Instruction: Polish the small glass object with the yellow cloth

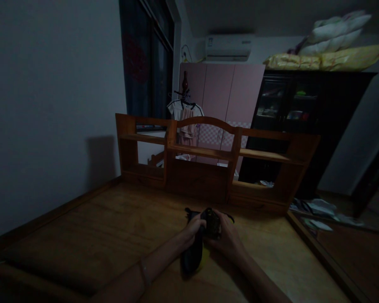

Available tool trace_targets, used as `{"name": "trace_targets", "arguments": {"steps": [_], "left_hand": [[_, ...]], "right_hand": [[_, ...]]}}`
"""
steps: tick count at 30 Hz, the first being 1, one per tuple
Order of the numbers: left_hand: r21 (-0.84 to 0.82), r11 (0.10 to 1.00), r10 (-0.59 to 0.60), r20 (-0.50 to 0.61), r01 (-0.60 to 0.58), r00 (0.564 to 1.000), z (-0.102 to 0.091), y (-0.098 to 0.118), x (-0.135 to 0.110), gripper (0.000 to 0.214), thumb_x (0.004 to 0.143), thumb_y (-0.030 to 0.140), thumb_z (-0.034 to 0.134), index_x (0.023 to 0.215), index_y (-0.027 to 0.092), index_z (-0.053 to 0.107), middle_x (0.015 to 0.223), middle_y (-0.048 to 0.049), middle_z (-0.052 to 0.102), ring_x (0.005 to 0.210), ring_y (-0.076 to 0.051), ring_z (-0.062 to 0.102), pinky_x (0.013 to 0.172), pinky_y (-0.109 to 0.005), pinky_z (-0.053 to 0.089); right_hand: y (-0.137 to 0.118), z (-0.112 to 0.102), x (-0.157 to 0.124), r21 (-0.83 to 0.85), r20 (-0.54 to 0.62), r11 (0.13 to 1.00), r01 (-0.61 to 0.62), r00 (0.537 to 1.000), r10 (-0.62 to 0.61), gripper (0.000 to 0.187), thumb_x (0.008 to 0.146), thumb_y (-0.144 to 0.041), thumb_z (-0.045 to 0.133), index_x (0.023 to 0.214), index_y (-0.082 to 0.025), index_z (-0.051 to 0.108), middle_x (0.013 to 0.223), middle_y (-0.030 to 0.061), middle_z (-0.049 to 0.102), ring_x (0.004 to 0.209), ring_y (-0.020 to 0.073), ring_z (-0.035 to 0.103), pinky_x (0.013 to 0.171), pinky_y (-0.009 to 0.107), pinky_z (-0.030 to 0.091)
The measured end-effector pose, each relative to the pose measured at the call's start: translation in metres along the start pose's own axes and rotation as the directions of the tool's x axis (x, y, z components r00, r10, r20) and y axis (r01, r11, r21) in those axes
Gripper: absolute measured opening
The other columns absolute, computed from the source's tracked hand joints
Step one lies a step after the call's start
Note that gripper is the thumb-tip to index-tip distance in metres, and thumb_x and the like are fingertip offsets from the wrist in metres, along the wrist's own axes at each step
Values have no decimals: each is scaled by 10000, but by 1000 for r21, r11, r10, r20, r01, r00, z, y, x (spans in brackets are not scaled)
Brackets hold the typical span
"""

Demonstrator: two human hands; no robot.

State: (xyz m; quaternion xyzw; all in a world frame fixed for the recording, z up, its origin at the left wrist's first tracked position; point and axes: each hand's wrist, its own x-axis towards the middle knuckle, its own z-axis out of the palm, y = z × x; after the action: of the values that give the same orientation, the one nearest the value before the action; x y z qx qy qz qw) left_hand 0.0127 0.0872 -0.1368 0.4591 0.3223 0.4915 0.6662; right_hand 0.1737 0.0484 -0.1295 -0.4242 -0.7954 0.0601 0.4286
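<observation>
My left hand (194, 227) is closed on a black, elongated object (192, 256) low in the middle of the head view. A patch of yellow (204, 260) shows along its right side; its kind is too dark to make out. My right hand (228, 235) grips a dark, blocky piece (212, 223) from the right, with its fingers curled round the piece. Both hands are close together, and the left thumb lies against the blocky piece. Thin dark ends, perhaps straps, stick out beyond both hands. Whether the two dark pieces are joined cannot be seen.
Beneath the hands spreads a wooden bed board (113, 227) with raised side rails (322, 256). A wooden headboard with shelves (202, 153) stands across its far end. Behind are a pink wardrobe (217, 90), a black cabinet (331, 109) and hanging clothes (186, 111). A wall (53, 105) borders the left.
</observation>
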Motion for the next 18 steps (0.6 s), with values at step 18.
{"name": "trace_targets", "arguments": {"steps": [18], "left_hand": [[360, 853, 409, -11, -377, 913, 18, 55, -26, 430, 909, 535, 437, 1110, 188, 592, 950, -65, 648, 734, -159, 621, 678, -258, 479]], "right_hand": [[-10, -15, 4, 212, -417, 955, -208, 864, 281, 774, 752, -408, 738, 1355, -200, 298, 1216, 142, 551, 1045, 283, 594, 861, 423, 536]]}}
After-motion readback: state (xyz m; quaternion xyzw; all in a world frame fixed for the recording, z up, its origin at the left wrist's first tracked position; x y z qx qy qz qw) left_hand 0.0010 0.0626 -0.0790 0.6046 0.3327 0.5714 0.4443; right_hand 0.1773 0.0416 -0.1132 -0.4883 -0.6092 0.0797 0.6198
